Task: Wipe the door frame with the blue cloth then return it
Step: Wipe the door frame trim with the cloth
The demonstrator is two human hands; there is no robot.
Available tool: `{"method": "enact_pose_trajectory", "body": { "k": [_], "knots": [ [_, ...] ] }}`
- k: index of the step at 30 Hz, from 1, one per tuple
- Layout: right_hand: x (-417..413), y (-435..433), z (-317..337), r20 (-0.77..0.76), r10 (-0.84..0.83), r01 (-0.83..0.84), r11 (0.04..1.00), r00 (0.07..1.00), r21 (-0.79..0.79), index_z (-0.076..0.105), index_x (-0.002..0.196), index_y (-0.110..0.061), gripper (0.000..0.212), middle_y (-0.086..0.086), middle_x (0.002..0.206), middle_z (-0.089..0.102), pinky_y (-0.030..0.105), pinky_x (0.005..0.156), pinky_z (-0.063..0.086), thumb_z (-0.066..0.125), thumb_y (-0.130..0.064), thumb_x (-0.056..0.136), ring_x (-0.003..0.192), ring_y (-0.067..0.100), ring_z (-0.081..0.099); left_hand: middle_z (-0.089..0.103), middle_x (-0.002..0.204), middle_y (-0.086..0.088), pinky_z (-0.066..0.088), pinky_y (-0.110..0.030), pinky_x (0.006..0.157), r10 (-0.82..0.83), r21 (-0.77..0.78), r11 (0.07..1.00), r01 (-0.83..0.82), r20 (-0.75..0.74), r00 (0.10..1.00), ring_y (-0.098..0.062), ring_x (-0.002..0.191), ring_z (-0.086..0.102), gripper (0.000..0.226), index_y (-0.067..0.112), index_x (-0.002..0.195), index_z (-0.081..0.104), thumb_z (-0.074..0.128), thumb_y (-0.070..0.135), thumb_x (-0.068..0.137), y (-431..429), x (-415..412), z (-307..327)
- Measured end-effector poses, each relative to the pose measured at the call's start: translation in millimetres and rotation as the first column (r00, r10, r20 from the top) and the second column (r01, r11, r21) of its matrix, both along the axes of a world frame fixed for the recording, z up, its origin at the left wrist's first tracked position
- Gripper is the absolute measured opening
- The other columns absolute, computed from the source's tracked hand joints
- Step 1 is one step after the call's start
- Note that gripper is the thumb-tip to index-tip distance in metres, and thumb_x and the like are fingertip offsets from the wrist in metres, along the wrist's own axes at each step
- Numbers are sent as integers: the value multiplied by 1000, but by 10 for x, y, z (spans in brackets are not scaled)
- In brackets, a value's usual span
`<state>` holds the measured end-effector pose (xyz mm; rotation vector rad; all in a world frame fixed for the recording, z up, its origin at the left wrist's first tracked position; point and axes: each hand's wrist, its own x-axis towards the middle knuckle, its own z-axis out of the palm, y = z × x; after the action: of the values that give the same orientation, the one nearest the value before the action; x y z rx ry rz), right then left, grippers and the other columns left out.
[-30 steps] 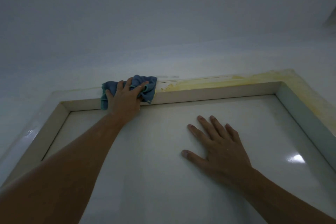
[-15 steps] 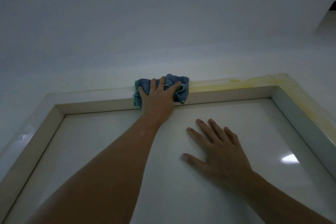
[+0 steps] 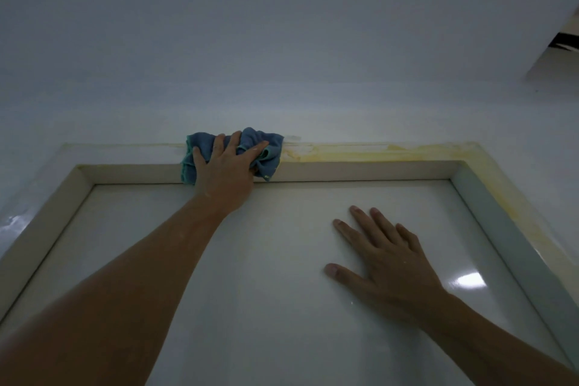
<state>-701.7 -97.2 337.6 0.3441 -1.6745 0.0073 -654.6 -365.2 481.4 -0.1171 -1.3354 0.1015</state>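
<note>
Left hand [image 3: 224, 166] noted raised at arm's length, fingers spread and bent over the bunched blue cloth [image 3: 271, 147], which is gripped and pressed against the top rail of the door frame [image 3: 360, 171]. A fold of fabric is seen pushed up between two of the fingers; the thumb is mostly hidden under the wad. The cloth's long axis is laid along the rail, running left to right, with a teal-edged end sticking out past the little finger on the left and a crumpled end toward the right. The wad is draped from the rail's upper edge down over its front face, left of the rail's middle. Just right of the cloth, a yellow stain [image 3: 391, 150] is recorded along the rail's top edge, carried round the right corner. Right hand [image 3: 388, 257] is laid flat on the glossy white door [image 3: 250, 276], fingers straight and splayed, nothing held, well apart from the cloth. Pale wall [image 3: 282, 56] above the frame.
</note>
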Motion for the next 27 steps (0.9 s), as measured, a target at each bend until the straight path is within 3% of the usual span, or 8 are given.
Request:
{"method": "enact_pose_trajectory", "body": {
  "k": [27],
  "knots": [
    [-145,174,16,-65,161,-159,987,985,39,7,154,-46,83,-12,167,-6,47,123,-3,19,-88,83,153,16,-12,15,161,-5,7,-70,110,-25,15,1000,25,49,998,-31,147,7,52,44,147,27,44,29,99,1570,-83,-44]
  ]
}}
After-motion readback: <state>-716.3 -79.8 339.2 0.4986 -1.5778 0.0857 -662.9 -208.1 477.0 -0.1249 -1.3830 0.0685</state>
